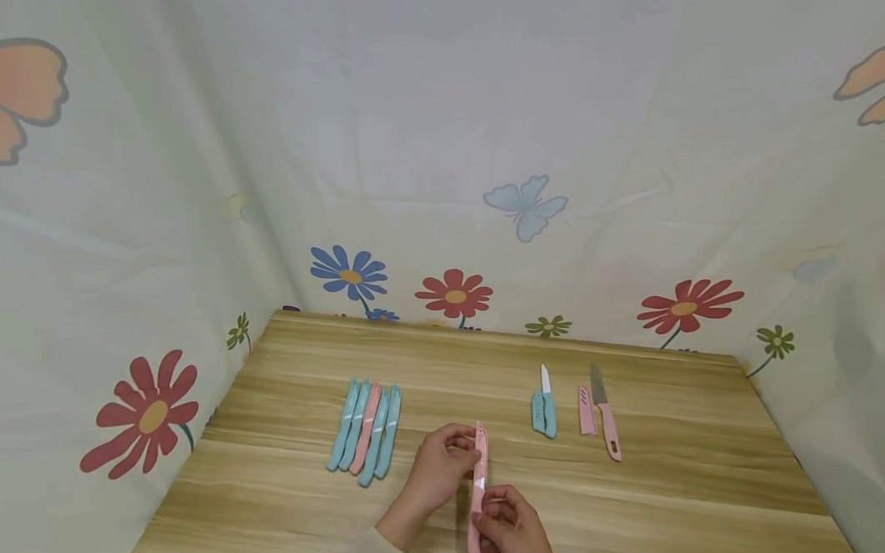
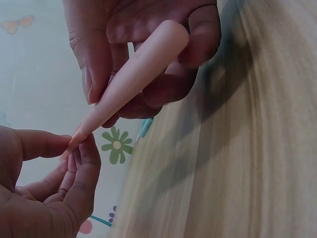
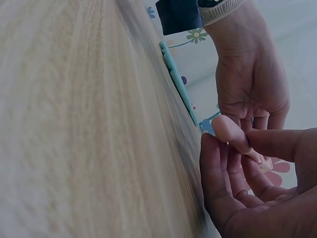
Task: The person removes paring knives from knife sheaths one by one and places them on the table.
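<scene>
Both hands hold a pink knife [image 1: 479,479] in its pink sheath, raised over the front middle of the table. My left hand [image 1: 438,470] pinches the sheath end, which points away from the body. Nearer the body, my right hand [image 1: 515,531] grips the handle between thumb and fingers. In the left wrist view, the knife's rounded handle end [image 2: 163,42] faces the camera, and the left thumb and fingertips [image 2: 59,144] meet at the far tip. The right wrist view shows the handle [image 3: 229,130] end-on; the blade is hidden.
Left of the hands lies a row of several sheathed knives [image 1: 345,426], blue ones and one pink. To the right lie a blue knife [image 1: 548,407] with a white blade beside its blue sheath [image 1: 537,412], and a pink knife [image 1: 609,423] with a grey blade beside its pink sheath [image 1: 586,409].
</scene>
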A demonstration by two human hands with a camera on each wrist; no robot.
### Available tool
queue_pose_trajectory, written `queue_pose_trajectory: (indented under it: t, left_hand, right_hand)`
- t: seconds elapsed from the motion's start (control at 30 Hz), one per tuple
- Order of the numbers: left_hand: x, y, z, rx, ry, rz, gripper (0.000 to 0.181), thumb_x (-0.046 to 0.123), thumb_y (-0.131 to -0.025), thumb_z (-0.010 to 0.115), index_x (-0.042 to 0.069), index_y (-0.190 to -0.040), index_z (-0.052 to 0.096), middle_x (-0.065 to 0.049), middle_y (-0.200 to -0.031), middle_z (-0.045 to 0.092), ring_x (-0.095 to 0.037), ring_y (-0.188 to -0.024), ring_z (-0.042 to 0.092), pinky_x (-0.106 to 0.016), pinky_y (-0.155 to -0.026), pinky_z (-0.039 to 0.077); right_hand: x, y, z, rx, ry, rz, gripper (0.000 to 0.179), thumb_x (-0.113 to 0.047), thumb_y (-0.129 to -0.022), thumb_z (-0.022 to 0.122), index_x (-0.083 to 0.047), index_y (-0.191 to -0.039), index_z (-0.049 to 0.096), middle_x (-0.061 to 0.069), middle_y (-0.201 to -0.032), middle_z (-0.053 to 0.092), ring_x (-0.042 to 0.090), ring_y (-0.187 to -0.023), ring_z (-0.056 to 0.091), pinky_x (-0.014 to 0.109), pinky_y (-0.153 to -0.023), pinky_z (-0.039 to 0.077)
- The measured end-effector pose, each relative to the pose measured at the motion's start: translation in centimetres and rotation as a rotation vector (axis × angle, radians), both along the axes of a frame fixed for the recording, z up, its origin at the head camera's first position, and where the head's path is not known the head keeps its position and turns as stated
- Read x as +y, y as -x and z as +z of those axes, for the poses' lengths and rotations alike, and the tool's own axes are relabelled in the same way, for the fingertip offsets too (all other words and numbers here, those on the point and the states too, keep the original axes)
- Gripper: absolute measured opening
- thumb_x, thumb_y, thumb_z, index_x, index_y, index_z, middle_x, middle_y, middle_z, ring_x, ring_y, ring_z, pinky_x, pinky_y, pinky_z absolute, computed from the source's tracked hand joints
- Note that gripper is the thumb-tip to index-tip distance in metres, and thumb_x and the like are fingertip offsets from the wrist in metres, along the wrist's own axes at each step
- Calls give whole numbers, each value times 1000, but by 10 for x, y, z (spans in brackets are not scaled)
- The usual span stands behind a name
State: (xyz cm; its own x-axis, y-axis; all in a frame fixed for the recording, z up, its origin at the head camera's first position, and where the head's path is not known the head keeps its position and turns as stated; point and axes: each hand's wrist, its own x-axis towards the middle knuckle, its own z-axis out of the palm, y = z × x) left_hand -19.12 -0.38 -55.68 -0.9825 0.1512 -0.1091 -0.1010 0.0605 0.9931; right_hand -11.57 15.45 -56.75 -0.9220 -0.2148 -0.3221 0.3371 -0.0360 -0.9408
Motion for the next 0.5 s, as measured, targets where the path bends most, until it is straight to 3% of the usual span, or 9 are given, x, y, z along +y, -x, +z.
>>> queue_pose_trajectory:
  t: [0.5]
  left_hand:
    - [-1, 1, -1, -4, 16, -10, 28, 5, -94, 69, 4, -122, 69, -6, -99, 65, -12, -79, 67, -30, -66, 64]
  right_hand:
    - [1, 0, 1, -23, 16, 34, 41, -8, -98, 67, 6, -131, 47, 8, -101, 63, 19, -81, 71, 38, -69, 66]
